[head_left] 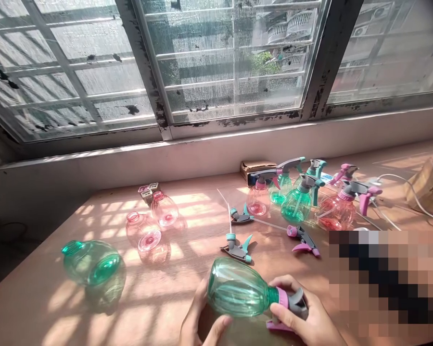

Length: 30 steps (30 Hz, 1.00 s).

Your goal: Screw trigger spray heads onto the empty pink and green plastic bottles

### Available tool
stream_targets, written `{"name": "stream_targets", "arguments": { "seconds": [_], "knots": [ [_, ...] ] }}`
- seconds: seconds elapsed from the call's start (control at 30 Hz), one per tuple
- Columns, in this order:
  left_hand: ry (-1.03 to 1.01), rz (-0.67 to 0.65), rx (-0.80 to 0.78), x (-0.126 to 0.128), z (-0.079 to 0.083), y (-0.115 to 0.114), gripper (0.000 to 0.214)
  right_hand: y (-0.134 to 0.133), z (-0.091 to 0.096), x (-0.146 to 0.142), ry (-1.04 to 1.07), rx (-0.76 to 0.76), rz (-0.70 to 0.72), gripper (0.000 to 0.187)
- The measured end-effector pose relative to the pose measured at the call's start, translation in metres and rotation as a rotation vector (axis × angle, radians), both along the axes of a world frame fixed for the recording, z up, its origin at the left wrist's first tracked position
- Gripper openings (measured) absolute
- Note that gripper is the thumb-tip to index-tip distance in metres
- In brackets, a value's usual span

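Note:
A clear green spray bottle (238, 290) lies on its side above the table near the front edge, its base toward the left. My left hand (205, 317) is curled around the base end, thumb in front and fingers partly hidden behind. My right hand (303, 312) grips the grey spray head (298, 303) at the pink collar (282, 298), which sits on the green neck. Just beyond the bottle lie loose spray heads with thin tubes: a teal-collared one (236, 247), another teal one (240, 216) and a pink one (305, 241).
Farther left lie an open green bottle (90, 263) and two open pink bottles, one nearer (143, 231) and one farther (165, 210). Several bottles with heads, including a pink one (335, 211), stand at the back right. Beyond are a cardboard box (256, 167), paper bag (429, 187), white cable and window.

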<state>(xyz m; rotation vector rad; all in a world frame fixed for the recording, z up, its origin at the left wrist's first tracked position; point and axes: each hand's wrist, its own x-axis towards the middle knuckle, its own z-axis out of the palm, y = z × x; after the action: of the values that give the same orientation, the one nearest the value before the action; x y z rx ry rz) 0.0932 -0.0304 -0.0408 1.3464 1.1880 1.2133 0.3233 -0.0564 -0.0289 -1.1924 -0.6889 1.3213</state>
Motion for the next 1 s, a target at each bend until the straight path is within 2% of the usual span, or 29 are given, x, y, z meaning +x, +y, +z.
{"name": "stream_targets", "arguments": {
  "seconds": [0.17, 0.3, 0.67, 0.87, 1.0],
  "knots": [
    [0.005, 0.004, 0.038, -0.002, 0.0, -0.002, 0.063, 0.0, 0.004, -0.001, -0.001, 0.013, -0.024, 0.046],
    [0.058, -0.047, 0.035, -0.004, 0.006, -0.002, 0.076, -0.001, 0.0, -0.001, -0.045, 0.046, 0.043, 0.039],
    [0.008, -0.02, -0.095, 0.0, 0.009, -0.002, 0.066, 0.001, -0.002, 0.008, -0.054, 0.007, 0.111, 0.04],
    [0.046, -0.001, -0.015, -0.003, 0.004, -0.004, 0.1, 0.002, -0.001, 0.006, -0.07, 0.086, 0.184, 0.035],
    [0.057, -0.003, -0.051, -0.005, 0.005, -0.003, 0.089, 0.001, -0.003, 0.005, -0.03, 0.064, 0.174, 0.038]
  ]
}}
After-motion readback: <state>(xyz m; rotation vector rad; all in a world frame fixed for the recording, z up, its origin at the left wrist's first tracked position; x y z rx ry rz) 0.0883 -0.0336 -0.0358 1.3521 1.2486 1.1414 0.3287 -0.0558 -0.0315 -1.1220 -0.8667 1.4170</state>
